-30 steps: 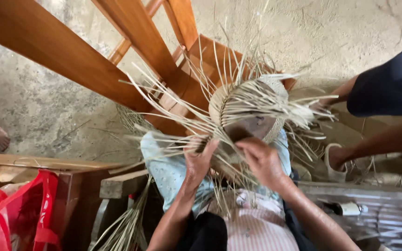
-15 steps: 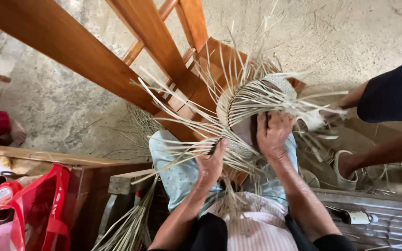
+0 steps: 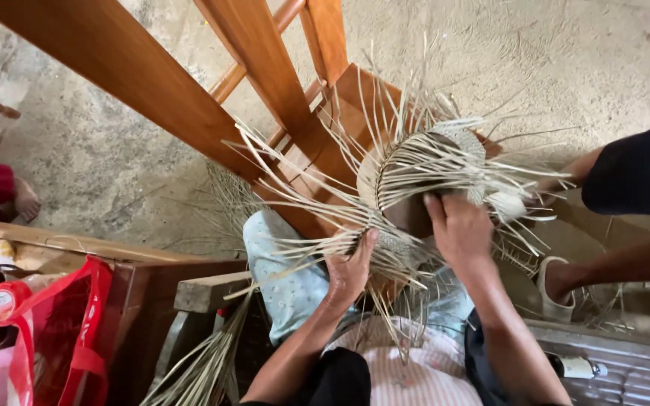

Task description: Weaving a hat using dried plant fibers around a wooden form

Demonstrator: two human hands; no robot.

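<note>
Since half a second ago, your right hand (image 3: 460, 229) has slid down from the top of the half-woven straw hat (image 3: 423, 169) to its lower edge, fingers closed over the weave. Your left hand (image 3: 351, 267) pinches loose straw strips (image 3: 295, 203) at the hat's lower left side. You hold the hat on your lap, above the pale blue cloth (image 3: 283, 278), beside the wooden chair (image 3: 280, 83).

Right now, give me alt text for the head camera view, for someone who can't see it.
Seen from above, a person's left hand and right hand grip a half-woven straw basket on their lap, loose pale strips fanning out. Orange wooden beams cross a concrete floor; a red bag sits lower left, and another person's sandalled foot shows at right.
</note>
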